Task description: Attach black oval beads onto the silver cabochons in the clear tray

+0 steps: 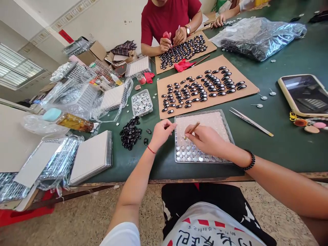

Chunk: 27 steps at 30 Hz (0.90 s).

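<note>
Right hand: we see our right hand (205,138) pinched around a thin wooden stick (192,130), whose tip points down at the tray.
Left hand: our left hand (161,134) has its fingers curled narrow at the tray's left edge; we cannot tell whether it holds anything.
Tray: the clear plastic tray with a pale pink sheet (207,119) lies flat on the dark green counter (287,143), just in front of us; small round silver studs (189,155) fill its near rows.
Black pile: a heap of glossy black oval beads (130,134) sits just left of our left hand.
Cardboard: a brown cardboard sheet (246,83) beyond the tray carries rows of black ovals.
Tweezers: long metal tweezers (249,121) lie right of the tray, apart from it.
Small box: a clear box of silver pieces (141,102) stands behind the black pile.
Phone: a phone in a cream case (303,94) rests at the far right.
Co-worker: a person in a red shirt (169,15) works across the counter over another cardboard sheet.
</note>
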Each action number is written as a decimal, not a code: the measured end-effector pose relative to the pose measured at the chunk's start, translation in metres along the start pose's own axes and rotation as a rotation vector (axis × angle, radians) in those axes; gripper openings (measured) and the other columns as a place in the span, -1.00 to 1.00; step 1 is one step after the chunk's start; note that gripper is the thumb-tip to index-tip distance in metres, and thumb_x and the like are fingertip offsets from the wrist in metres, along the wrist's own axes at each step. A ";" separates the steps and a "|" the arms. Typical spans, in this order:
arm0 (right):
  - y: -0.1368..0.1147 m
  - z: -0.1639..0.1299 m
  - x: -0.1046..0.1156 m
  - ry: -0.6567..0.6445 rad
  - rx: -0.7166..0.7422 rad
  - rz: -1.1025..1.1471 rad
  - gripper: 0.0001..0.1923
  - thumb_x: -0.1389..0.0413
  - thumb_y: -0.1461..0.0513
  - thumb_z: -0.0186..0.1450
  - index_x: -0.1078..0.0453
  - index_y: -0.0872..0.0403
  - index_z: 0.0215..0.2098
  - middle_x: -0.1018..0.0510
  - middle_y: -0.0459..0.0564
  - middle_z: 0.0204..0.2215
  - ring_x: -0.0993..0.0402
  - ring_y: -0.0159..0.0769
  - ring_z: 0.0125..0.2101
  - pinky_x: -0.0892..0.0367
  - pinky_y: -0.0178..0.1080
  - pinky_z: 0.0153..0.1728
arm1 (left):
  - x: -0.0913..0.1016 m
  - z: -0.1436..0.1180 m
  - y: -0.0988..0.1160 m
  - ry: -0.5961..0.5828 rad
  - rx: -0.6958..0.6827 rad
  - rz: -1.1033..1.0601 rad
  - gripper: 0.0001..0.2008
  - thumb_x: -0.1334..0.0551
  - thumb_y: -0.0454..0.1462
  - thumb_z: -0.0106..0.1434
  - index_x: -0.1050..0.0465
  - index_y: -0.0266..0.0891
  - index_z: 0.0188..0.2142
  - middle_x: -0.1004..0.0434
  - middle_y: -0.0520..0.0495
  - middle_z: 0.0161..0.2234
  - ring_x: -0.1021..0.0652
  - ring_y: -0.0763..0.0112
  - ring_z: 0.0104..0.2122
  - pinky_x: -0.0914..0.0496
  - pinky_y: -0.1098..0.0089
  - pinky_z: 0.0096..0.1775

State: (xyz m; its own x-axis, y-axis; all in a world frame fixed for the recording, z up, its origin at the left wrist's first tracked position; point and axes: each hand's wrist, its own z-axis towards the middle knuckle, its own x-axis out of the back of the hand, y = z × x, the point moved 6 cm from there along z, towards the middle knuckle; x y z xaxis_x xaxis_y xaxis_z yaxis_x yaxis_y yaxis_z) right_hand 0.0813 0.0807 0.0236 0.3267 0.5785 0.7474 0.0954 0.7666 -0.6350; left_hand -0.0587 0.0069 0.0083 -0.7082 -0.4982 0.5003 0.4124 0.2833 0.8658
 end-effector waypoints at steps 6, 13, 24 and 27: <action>0.000 -0.003 -0.001 0.121 0.091 -0.050 -0.80 0.13 0.22 0.30 -0.30 0.09 -0.26 -0.49 -0.03 -0.30 -0.40 -0.37 -0.44 -0.17 -0.32 -0.45 | -0.026 -0.022 0.030 -0.206 -0.292 0.281 -0.73 -0.01 -0.20 0.23 -0.45 -0.15 -0.22 -0.53 0.02 -0.27 -0.49 0.45 -0.33 -0.28 0.47 -0.28; -0.003 -0.003 0.006 0.233 0.140 -0.062 -0.84 0.08 0.23 0.29 -0.31 0.11 -0.30 -0.50 -0.05 -0.39 -0.38 -0.43 -0.50 -0.18 -0.36 -0.49 | -0.025 -0.023 0.026 -0.164 -0.277 0.532 -0.72 0.02 -0.15 0.25 -0.42 -0.17 -0.29 -0.53 0.01 -0.37 -0.49 0.40 -0.38 -0.23 0.45 -0.38; 0.001 -0.004 0.010 0.266 0.075 -0.043 -0.81 0.11 0.21 0.30 -0.30 0.10 -0.26 -0.44 -0.07 -0.52 -0.27 -0.45 -0.61 -0.11 -0.37 -0.58 | -0.016 -0.018 0.026 -0.131 -0.180 0.395 -0.73 0.03 -0.15 0.24 -0.34 -0.23 -0.41 -0.41 0.06 -0.52 -0.37 0.51 -0.52 -0.17 0.49 -0.46; 0.002 -0.003 0.010 0.263 0.062 -0.019 -0.81 0.11 0.22 0.30 -0.30 0.10 -0.26 -0.43 -0.07 -0.53 -0.26 -0.45 -0.61 -0.12 -0.37 -0.57 | -0.010 -0.016 0.026 -0.122 -0.150 0.360 -0.72 0.01 -0.15 0.22 -0.37 -0.23 -0.43 -0.42 0.05 -0.52 -0.38 0.51 -0.52 -0.19 0.49 -0.45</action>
State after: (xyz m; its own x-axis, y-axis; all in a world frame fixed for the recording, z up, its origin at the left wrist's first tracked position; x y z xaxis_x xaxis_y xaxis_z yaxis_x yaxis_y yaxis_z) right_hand 0.0880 0.0875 0.0293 0.5595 0.4774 0.6775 0.0491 0.7969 -0.6021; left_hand -0.0312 0.0061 0.0259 -0.5622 -0.2856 0.7761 0.7191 0.2948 0.6293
